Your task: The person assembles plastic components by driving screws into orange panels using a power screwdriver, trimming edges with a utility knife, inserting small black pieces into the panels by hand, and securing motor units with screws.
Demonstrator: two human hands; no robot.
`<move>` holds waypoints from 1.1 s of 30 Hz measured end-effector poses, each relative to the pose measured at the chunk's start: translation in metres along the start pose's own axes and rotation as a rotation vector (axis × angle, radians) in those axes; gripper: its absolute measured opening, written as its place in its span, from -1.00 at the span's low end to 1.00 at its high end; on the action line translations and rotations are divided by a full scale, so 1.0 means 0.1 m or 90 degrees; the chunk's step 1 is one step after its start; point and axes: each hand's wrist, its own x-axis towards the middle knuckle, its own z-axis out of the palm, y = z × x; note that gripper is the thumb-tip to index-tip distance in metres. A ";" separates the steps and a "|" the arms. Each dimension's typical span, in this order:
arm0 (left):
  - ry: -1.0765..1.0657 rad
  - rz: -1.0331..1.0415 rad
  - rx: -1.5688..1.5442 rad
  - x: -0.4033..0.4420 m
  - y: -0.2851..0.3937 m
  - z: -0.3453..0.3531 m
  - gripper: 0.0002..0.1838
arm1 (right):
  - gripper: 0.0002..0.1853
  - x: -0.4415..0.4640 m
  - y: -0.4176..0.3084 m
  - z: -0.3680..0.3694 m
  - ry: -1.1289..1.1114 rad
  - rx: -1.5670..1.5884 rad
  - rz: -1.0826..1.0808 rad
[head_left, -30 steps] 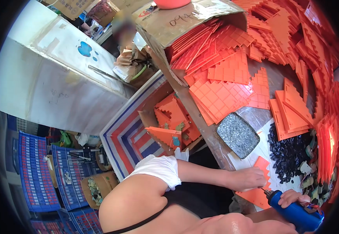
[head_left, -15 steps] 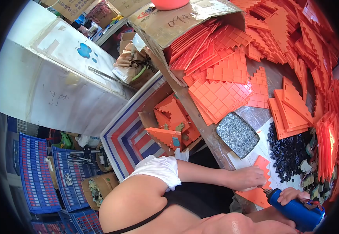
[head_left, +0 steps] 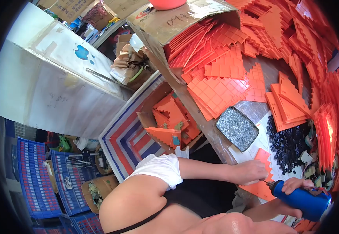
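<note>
My right hand (head_left: 297, 191) is wrapped around a blue electric screwdriver (head_left: 306, 202), whose bit points left at my left fingers. My left hand (head_left: 252, 172) is closed in a pinch right at the bit's tip, over a stepped-edge orange plastic panel (head_left: 262, 190). Whatever sits between those fingertips is too small and covered to make out. The panel lies on the work surface, partly hidden under both hands. Just above my left hand stands a dark-rimmed tray (head_left: 237, 128) full of small metal screws. Beside it lies a pile of small black parts (head_left: 286, 150).
Orange panels (head_left: 220, 95) are heaped across the far side, some spilling from a cardboard box (head_left: 185, 17). A smaller box of orange pieces (head_left: 173, 117) stands on a striped sheet (head_left: 128, 128). Blue racks (head_left: 40, 175) and a white cabinet (head_left: 56, 85) are at left.
The screwdriver and my right hand have shifted slightly right and up. My left hand stays pinched beside the bit. The whole view has tilted a little.
</note>
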 end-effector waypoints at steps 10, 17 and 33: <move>0.024 -0.241 0.356 -0.02 0.02 -1.52 -0.69 | 0.08 -0.29 -0.43 -0.09 0.110 -0.057 -0.004; -0.065 -0.241 0.411 -0.04 -0.22 -1.42 -0.87 | 0.10 -0.25 -0.59 0.00 0.156 -0.168 0.099; -0.206 -0.097 0.068 0.04 0.31 -0.63 -0.90 | 0.12 -0.39 -0.63 -0.04 0.363 -0.448 -0.030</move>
